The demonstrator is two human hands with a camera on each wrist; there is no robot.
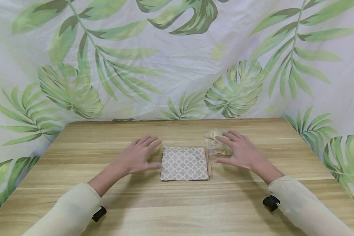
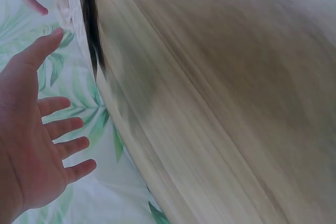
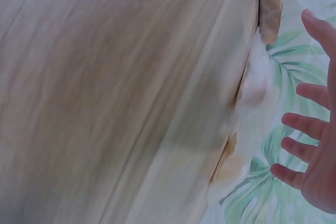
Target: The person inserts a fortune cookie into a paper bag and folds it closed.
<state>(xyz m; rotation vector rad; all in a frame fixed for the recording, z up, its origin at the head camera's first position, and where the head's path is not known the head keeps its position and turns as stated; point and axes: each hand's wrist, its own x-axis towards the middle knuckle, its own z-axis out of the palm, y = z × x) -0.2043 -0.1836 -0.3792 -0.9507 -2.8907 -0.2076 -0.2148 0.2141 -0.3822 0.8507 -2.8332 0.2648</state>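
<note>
A flat, roughly square piece with a beige and white lattice pattern (image 1: 184,164) lies mid-table, perhaps a folded cloth or pouch; its brown layers show at the right edge. Beside its left edge hovers my left hand (image 1: 138,156), fingers spread, holding nothing. My right hand (image 1: 242,152) is likewise spread and holds nothing, to the right of the patterned piece. Partly behind its fingers lies a clear plastic packet (image 1: 211,147) with tan pieces inside. In the right wrist view the packet (image 3: 254,87) rests on the tabletop, apart from the right hand (image 3: 317,145).
The wood-grain table (image 1: 177,206) reaches back to a hanging cloth (image 1: 177,72) printed with green leaves. Black devices are on both wrists, one under the left sleeve (image 1: 68,206) and one under the right sleeve (image 1: 306,203).
</note>
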